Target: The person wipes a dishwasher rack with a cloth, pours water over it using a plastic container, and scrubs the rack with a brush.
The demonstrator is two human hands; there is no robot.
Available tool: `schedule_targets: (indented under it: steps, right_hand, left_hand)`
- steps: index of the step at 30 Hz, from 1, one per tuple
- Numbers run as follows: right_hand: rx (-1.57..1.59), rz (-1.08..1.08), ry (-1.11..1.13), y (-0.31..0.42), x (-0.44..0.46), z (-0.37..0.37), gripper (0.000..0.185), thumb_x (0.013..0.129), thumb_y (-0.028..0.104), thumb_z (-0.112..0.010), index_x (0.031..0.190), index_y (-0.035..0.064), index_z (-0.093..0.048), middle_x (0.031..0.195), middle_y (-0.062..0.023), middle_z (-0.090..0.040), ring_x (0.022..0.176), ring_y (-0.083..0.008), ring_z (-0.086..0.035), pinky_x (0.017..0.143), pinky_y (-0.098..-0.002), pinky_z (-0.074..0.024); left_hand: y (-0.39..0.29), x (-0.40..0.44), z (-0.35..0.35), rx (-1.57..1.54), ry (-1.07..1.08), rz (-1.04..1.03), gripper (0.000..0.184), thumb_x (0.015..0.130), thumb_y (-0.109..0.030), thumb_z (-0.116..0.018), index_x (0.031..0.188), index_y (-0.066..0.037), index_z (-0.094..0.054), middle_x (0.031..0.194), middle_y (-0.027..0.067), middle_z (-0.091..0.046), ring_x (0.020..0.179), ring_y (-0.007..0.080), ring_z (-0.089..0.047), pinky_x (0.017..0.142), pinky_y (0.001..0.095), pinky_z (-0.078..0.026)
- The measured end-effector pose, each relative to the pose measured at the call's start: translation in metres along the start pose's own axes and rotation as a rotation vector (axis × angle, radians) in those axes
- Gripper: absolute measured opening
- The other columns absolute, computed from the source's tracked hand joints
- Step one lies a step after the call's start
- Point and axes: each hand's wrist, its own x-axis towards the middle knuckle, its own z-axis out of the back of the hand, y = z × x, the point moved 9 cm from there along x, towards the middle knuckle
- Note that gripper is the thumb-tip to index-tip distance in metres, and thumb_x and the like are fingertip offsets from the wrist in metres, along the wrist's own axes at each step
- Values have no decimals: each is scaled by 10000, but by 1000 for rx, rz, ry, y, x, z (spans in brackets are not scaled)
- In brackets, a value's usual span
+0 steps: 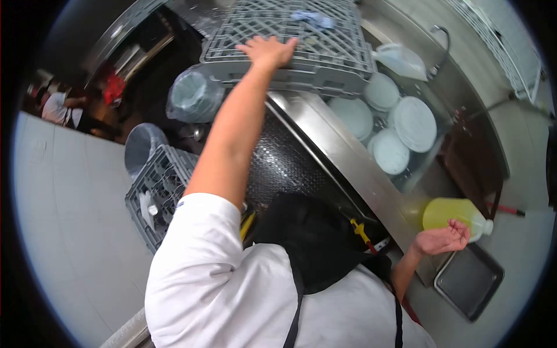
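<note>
My left hand [268,51] is stretched forward with its fingers spread, lying over the near edge of a grey plastic dish rack [342,81]. A crumpled light-blue cloth [313,20] lies on the rack's lattice top. My right hand [442,238] is out to the side, palm up with loosely curled fingers, and nothing shows in it. Just behind it is a jug of yellow liquid [444,213] with a white cap; whether the hand touches the jug I cannot tell. Several white plates [415,123] sit in the sink basin beyond the steel counter edge [348,148].
A faucet [445,49] rises behind the sink, near a white container [401,61]. An empty metal tray [470,282] lies at right. Left stand a lined bin [194,95], a grey bin [143,145] and a grey glass rack [152,194]. Another person [61,107] is far left.
</note>
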Motion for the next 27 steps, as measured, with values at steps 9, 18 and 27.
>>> schedule_targets:
  steps: [9,18,27]
  right_hand:
    - [539,-325,526,-27,-37,-242,575,1055,408,-418,1373,-70,-452,1245,-178,-560,1120,-266,-545,993,-386,-437]
    - [1037,-628,794,21,-96,-442,734,1043,592,-445,1399,-50,-453,1286,-144,-546,1191,-222,-544,1068,-374,-404]
    - [952,-819,575,-37,-129,-412,622,1040,533,-392,1301,-13,-534,1221,-185,-632,1084,-299,-636,973,-442,-492]
  left_hand:
    - [10,-14,14,-79,-121,24,894,890,-800,-416,1442,-115,-572,1560,286,-383,1461,486,-305,1162,732,-48]
    - [1,-15,9,-110,-180,20,866,850,-792,-500,1358,-104,-637,1502,263,-467,1425,448,-374,1184,688,-91]
    - [-6,-33,30,133,-51,-53,837,961,-733,-385,1373,-45,-625,1489,203,-533,1412,382,-460,1184,647,-215]
